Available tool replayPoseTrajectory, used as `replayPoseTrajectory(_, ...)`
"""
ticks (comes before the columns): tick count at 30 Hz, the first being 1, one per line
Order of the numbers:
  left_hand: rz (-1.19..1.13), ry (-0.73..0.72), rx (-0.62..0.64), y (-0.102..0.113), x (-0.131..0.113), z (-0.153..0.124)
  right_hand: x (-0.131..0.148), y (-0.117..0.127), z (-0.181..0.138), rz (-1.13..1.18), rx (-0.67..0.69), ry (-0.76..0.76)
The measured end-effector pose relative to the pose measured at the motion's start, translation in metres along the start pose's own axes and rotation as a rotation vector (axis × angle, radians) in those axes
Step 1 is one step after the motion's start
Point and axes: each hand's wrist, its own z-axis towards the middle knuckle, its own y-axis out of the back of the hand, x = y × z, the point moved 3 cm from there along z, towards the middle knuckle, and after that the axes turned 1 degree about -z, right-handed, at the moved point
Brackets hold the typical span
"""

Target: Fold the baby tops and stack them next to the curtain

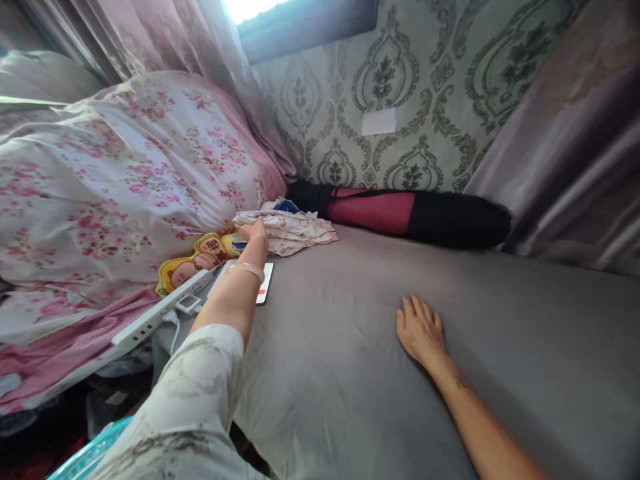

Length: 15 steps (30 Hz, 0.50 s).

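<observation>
My left hand (254, 230) reaches out to the far side of the bed and is closed on the near left edge of a folded, light patterned cloth (300, 230). Its fingers are partly hidden by the hand and the fabric. Something dark blue (287, 207) shows at the back of the pile. Palm down, my right hand (420, 330) rests on the grey bed sheet (340, 347) with its fingers spread and nothing in it. Under my left forearm a phone-like flat device (265, 283) lies partly covered.
Behind the cloth, a long black and dark red bag (370, 210) lies along the wall. To the left are a yellow cartoon cushion (195, 262), a white power strip (163, 312) with a plug, and a floral cover (125, 180). A turquoise basket (93, 447) stands at lower left.
</observation>
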Motion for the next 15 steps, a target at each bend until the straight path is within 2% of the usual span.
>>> replayPoseTrajectory(3, 0.017, 0.103, -0.105, 0.004, 0.005, 0.011, 0.001, 0.001, -0.001, 0.008, -0.01, 0.005)
replayPoseTrajectory(7, 0.032, 0.142, -0.141, 0.007, 0.003, 0.015, 0.001, 0.0, -0.002, 0.011, -0.012, -0.001)
replayPoseTrajectory(11, 0.065, 0.104, -0.136, 0.011, -0.005, 0.01, 0.001, 0.0, -0.002, 0.017, -0.024, 0.007)
replayPoseTrajectory(15, 0.082, -0.031, -0.136, 0.006, -0.019, 0.001, 0.002, 0.002, -0.003, 0.031, -0.027, 0.005)
